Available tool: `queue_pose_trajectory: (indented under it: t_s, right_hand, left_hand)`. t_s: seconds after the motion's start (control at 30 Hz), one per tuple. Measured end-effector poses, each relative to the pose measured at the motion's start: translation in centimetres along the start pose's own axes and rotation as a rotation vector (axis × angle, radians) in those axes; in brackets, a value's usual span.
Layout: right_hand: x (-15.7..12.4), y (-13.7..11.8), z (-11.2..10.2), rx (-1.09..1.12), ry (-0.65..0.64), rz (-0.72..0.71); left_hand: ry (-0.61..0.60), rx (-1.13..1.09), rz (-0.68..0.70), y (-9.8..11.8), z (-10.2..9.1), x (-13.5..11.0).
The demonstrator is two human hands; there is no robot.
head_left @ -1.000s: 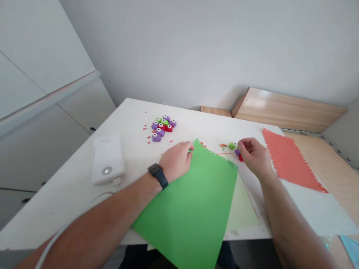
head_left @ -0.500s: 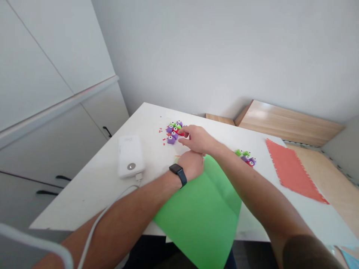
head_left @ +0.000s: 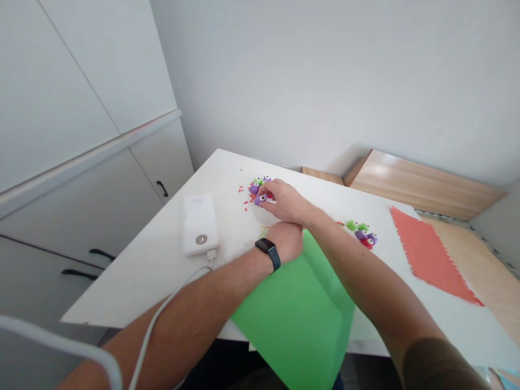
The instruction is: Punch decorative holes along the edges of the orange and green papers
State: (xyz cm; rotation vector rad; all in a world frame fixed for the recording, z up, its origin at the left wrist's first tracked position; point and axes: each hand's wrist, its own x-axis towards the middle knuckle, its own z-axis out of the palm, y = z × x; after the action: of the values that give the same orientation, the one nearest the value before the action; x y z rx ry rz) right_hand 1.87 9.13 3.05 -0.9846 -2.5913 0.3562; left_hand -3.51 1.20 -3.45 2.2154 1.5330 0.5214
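Observation:
My right hand reaches into a cluster of small craft paper punches topped with googly eyes. Its thumb and fingers close around a purple punch, partly hiding it. Behind that punch are another purple punch and a green one. My left hand, wearing a dark smartwatch, lies curled at the upper corner of a green paper sheet. It seems to grip the sheet, though its fingertips are hidden beneath my right wrist. The sheet hangs over the table's front edge.
A white power bank with a cable stands left. Red paper scraps lie beside the cluster. More punches sit to the right, near a red sheet with notched edges. A wooden board is behind the table.
My right hand has moved slightly left within the cluster, and its fingers have come around the purple punch. My left hand stays on the green sheet. The whole view has shifted a little.

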Motion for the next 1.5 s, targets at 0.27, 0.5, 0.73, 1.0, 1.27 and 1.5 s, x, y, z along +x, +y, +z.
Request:
queue_pose_trajectory:
  t_s: [0.27,0.5,0.73,1.0,1.27,1.5]
  right_hand:
    - [-9.2,3.3,-4.2,0.621,0.256,0.216]
    - [-18.8,7.5,-6.0,0.917,0.288,0.442]
    - [-22.7,9.9,-5.5,1.071,0.372,0.492]
    - [-23.3,11.1,-5.9,1.027,0.396,0.64]
    - [-23.5,11.1,-6.6,0.962,0.366,0.615]
    - [-24.7,11.4,-7.9,0.97,0.052,0.59]
  left_hand:
    - [0.119,-0.044,0.058,-0.2,-0.9,-0.1]
    - [0.172,-0.087,0.077,-0.5,-1.6,0.2]
    - [0.17,-0.095,0.065,-0.7,-2.2,0.2]
    - [0.196,-0.095,0.033,-0.7,-2.8,0.3]
    - [0.204,-0.146,0.016,-0.3,-3.3,0.1]
    - [0.243,-0.203,0.031,-0.5,-3.6,0.2]
